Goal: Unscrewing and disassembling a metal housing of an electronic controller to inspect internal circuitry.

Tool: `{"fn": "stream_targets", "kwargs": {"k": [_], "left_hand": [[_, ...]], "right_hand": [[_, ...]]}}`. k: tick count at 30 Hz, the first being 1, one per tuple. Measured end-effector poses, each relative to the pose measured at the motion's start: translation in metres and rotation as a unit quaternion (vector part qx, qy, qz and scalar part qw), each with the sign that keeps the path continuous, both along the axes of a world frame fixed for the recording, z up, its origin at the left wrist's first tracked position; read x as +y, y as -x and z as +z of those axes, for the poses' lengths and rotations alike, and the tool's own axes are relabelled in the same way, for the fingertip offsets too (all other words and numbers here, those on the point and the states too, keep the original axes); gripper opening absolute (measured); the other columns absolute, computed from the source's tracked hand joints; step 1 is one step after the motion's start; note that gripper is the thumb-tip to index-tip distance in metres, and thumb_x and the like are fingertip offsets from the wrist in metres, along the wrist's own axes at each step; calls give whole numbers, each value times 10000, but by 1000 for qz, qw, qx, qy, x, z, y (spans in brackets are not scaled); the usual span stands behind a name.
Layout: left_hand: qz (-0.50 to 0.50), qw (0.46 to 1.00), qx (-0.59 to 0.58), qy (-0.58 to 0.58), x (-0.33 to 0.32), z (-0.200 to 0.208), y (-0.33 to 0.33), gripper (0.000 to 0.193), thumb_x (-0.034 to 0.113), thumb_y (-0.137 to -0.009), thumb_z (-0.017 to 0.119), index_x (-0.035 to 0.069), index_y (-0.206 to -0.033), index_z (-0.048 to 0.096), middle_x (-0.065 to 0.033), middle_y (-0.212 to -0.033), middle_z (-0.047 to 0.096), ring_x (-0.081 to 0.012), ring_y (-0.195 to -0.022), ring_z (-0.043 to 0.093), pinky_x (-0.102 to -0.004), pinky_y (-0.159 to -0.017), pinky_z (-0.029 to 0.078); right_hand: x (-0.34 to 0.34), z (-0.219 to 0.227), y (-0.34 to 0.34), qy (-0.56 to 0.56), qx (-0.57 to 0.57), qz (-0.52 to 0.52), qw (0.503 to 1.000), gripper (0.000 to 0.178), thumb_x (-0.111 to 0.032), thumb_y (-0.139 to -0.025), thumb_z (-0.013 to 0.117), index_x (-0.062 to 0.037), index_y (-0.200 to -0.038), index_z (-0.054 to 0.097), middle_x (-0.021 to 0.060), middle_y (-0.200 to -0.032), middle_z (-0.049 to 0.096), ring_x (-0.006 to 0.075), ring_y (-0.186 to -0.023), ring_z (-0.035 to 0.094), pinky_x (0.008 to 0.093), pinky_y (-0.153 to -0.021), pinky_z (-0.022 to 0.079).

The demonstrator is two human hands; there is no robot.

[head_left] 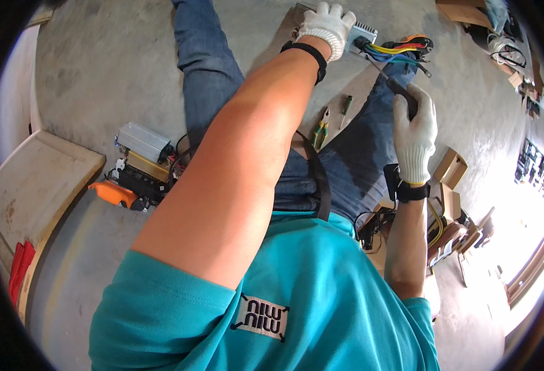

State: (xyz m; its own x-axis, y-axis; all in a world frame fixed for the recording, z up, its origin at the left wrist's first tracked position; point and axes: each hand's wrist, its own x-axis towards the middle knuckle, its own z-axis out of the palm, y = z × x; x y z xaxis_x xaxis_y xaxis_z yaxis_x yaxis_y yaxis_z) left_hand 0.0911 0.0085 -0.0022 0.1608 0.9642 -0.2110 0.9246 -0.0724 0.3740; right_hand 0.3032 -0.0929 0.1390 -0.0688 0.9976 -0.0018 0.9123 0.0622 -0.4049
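From my remote view, the box (pixel 363 38) lies on the floor (pixel 463 93) beyond the person's lap, between the outstretched legs, its wired end facing right. The left hand (pixel 326 29) lies over it, fingers a little bent and slightly parted; I cannot tell whether it grips the box or only presses it down, since the glove and wrist hide the contact. The right hand (pixel 415 123) is closed around the handle of a screwdriver (pixel 400 94), its shaft slanting up and left toward the wired end. I cannot make out whether the tip touches.

I judge the step in hand to be screwdriver work at that end. As I see it, the next move calls for a steady box, a tip squarely seated and the wires (pixel 399 51) kept clear of the shaft.

The box is pale, hard metal with a row of fins along one edge. The wires are smooth and flexible, yellow, red, blue and green, curving away in a loose bundle. Both gloves are white, ribbed knit, soft against the screwdriver's dark, rounded handle. Pliers (pixel 322 128) with green and yellow grips lie between the legs, a slim tool (pixel 346 110) just beside them, on dull grey, blotchy concrete.
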Motion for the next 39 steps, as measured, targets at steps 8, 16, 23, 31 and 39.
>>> {"fn": "stream_targets", "kwargs": {"k": [8, 16, 23, 31, 39], "left_hand": [[-2, 1000, 6, -3, 1, -10, -2, 771, 85, -837, 830, 212, -1544, 551, -146, -1526, 562, -397, -1464, 510, -574, -1161, 483], [10, 999, -14, -28, 0, -10, -3, 647, 103, -895, 763, 195, -1506, 571, -144, -1490, 575, -384, -1423, 530, -571, -1124, 495], [5, 1000, 11, -13, 0, -4, -2, 759, 98, -839, 839, 206, -1538, 561, -141, -1519, 578, -382, -1451, 531, -566, -1158, 485], [5, 1000, 7, -23, -1, -6, -2, 755, 99, -839, 838, 208, -1532, 560, -145, -1516, 577, -391, -1453, 526, -571, -1157, 482], [7, 1000, 13, -25, 0, -6, -2, 743, 107, -850, 836, 207, -1532, 561, -144, -1517, 577, -392, -1457, 524, -572, -1163, 479]], "right_hand": [[0, 0, 5, -4, -6, -2, 1000, 333, -180, -1036, 727, -27, -1332, 715, 214, -1250, 733, 369, -1153, 735, 441, -1025, 566], [-1, 0, 4, -6, -19, 1, 1000, 337, -189, -1040, 730, -23, -1333, 713, 224, -1258, 729, 374, -1153, 737, 441, -1024, 567], [-2, 0, 3, -4, -28, -2, 1000, 344, -194, -1048, 727, -21, -1346, 710, 224, -1270, 727, 363, -1157, 742, 439, -1023, 570], [-1, -1, 6, -11, -24, 6, 1000, 348, -183, -1047, 734, -22, -1354, 706, 221, -1256, 722, 353, -1132, 750, 426, -1000, 585], [-2, -1, 6, -17, -31, 14, 999, 346, -170, -1039, 741, -23, -1351, 706, 219, -1251, 723, 358, -1126, 750, 433, -997, 586]]}}
